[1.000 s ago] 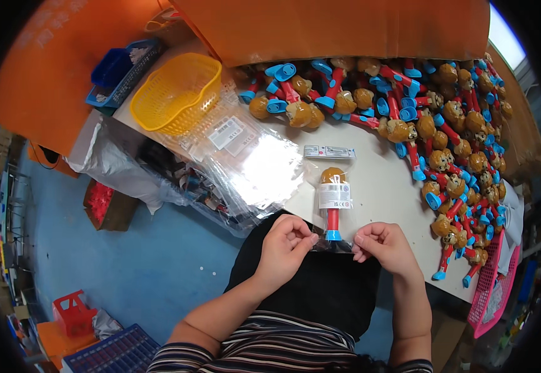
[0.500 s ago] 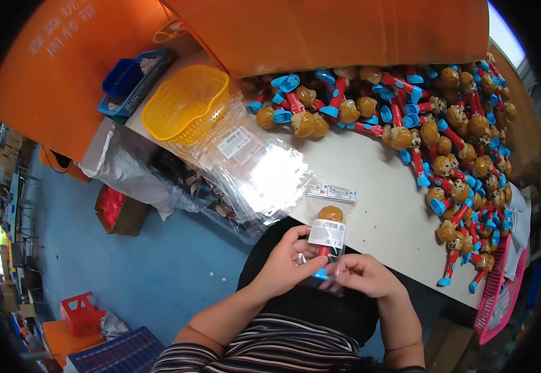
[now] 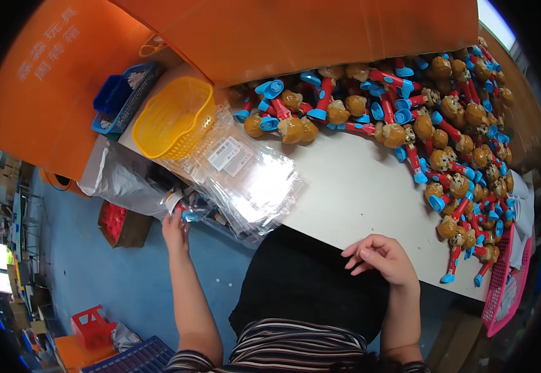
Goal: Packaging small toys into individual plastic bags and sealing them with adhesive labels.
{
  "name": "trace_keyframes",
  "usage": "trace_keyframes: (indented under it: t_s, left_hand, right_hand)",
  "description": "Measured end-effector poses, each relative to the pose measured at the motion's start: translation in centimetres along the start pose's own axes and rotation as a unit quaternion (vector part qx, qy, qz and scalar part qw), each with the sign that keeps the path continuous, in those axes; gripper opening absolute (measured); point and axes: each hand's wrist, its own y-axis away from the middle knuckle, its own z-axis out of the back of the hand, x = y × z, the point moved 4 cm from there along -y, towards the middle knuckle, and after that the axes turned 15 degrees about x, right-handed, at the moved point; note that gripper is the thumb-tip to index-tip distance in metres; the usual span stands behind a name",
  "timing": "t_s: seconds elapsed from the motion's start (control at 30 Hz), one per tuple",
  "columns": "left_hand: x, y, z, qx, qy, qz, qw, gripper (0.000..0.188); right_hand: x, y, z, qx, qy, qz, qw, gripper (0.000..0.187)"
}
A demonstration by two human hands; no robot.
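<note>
Out at the left, over the edge of a grey plastic sack point(image 3: 118, 177), my left hand point(image 3: 175, 231) is closed on a bagged toy stick point(image 3: 179, 205). Its white label, red shaft and blue end show, while its brown head is hardly visible. Close to the front edge of the white table point(image 3: 339, 193), my right hand point(image 3: 385, 256) hangs open with loosely curled fingers and nothing in it. A stack of clear plastic bags point(image 3: 239, 168) with white labels lies on the table's left part.
A pile of unbagged toy sticks point(image 3: 457, 149) with brown heads covers the table's far and right side, under an orange board point(image 3: 320, 37). A yellow basket point(image 3: 174, 118), blue bins point(image 3: 111, 93) and a pink basket point(image 3: 500, 286) stand around. A box of red pieces point(image 3: 121, 217) sits on the floor.
My left hand has carried the bagged toy stick from in front of me to the sack at the left. My right hand has let go of the bag and moved slightly right and up.
</note>
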Motion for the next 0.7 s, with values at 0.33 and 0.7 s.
trace_keyframes:
  t_s: [0.33,0.7]
  left_hand:
    - [-10.4,7.5,-19.9,0.188,-0.308,-0.284,0.888,0.034]
    - [-6.8,11.1,-27.5,0.296,-0.449,-0.234,0.81,0.012]
  right_hand:
    - [-0.7,1.0,1.3,-0.037,-0.063,0.07,0.995,0.017]
    - [-0.2,0.7,0.3,-0.044,-0.019,0.056,0.997,0.018]
